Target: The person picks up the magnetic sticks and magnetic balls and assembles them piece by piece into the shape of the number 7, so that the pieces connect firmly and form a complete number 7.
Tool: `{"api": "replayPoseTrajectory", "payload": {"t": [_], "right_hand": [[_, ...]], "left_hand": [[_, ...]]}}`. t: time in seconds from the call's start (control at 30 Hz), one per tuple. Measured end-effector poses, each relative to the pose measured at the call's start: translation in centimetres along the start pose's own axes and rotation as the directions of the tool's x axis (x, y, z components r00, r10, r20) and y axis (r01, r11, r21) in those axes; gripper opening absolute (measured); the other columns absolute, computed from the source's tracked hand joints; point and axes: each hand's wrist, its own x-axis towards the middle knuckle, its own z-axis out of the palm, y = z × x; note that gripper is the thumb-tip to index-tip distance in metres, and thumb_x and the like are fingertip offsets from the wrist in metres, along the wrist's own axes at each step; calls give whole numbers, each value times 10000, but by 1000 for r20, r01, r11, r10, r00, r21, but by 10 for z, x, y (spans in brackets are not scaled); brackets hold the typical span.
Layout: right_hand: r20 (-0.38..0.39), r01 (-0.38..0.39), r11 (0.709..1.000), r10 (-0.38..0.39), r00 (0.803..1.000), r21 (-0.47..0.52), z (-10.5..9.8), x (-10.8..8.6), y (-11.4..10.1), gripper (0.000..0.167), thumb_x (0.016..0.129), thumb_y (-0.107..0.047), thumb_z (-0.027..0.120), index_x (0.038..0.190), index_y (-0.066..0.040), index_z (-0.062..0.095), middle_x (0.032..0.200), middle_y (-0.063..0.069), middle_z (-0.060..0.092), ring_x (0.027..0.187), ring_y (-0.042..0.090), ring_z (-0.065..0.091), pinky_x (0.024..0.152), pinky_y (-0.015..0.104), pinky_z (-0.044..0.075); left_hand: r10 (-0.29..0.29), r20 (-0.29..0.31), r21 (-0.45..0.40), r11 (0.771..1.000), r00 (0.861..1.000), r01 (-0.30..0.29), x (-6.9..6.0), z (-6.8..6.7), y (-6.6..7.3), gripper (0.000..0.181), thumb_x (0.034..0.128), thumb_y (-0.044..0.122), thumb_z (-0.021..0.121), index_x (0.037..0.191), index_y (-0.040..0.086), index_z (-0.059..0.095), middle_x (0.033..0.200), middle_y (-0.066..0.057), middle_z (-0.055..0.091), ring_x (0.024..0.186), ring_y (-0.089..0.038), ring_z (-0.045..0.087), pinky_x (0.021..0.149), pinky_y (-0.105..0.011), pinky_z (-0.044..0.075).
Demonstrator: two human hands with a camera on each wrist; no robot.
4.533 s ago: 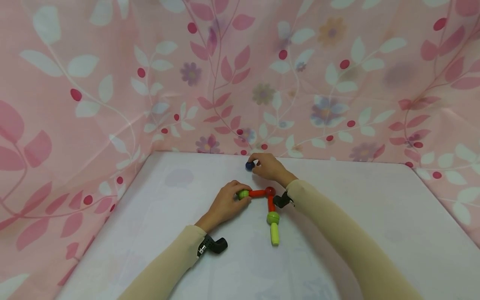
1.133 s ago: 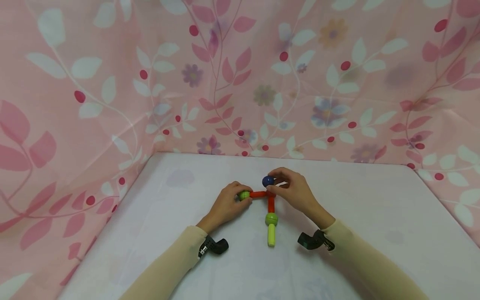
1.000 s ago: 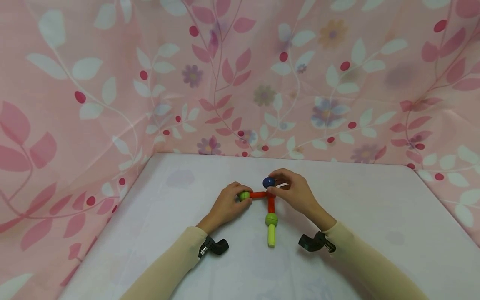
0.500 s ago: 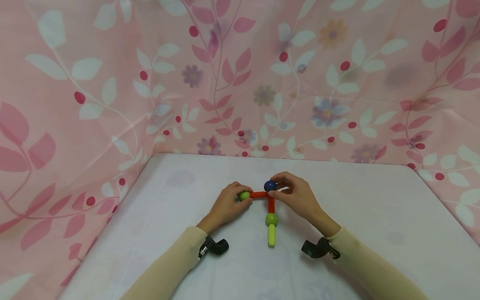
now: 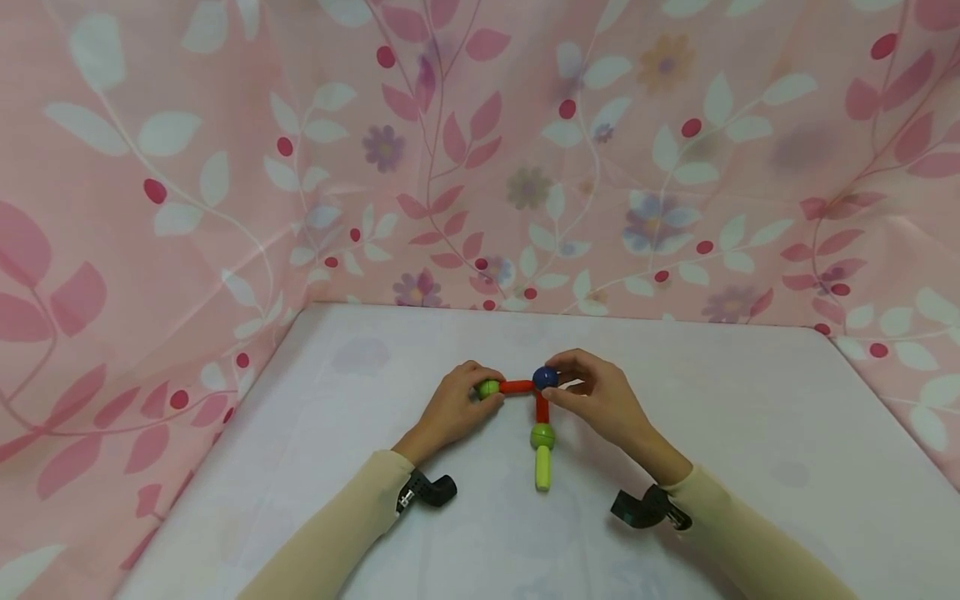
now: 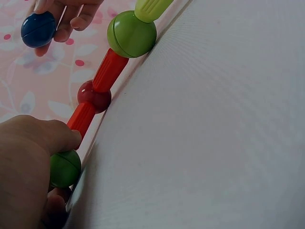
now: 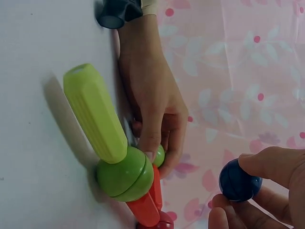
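Observation:
My left hand (image 5: 453,404) grips a green ball (image 6: 66,168) at one end of a toy chain lying on the white table. From it a red rod (image 5: 516,387) runs to a red ball (image 6: 94,98), which the head view hides. A second red rod (image 5: 542,408) joins that to another green ball (image 5: 542,436), and a yellow-green rod (image 5: 542,468) sticks out beyond. Between thumb and fingers, my right hand (image 5: 607,404) pinches a dark blue ball (image 5: 545,377). Both wrist views show this blue ball held above the table, apart from the chain.
The white tabletop (image 5: 750,400) spreads around both hands. Behind it and along the sides hangs a pink floral cloth (image 5: 525,167). A small black camera sits on each wrist, the left one (image 5: 435,492) and the right one (image 5: 637,508).
The right hand has brought the blue ball from the table's back toward the chain, then slightly nearer and to the right. The left hand stays on the green ball.

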Motion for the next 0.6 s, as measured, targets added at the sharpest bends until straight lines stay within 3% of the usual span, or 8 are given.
{"api": "replayPoseTrajectory", "payload": {"t": [0.6], "right_hand": [[21, 18, 999, -18, 1000, 28, 3, -28, 0, 309, 920, -118, 813, 1206, -114, 696, 1139, 12, 694, 985, 222, 680, 837, 349, 580]], "left_hand": [[-11, 15, -14, 1000, 1000, 11, 0, -2, 2, 246, 949, 224, 774, 1188, 166, 760, 1107, 21, 634, 976, -148, 566, 856, -345, 484]]}}
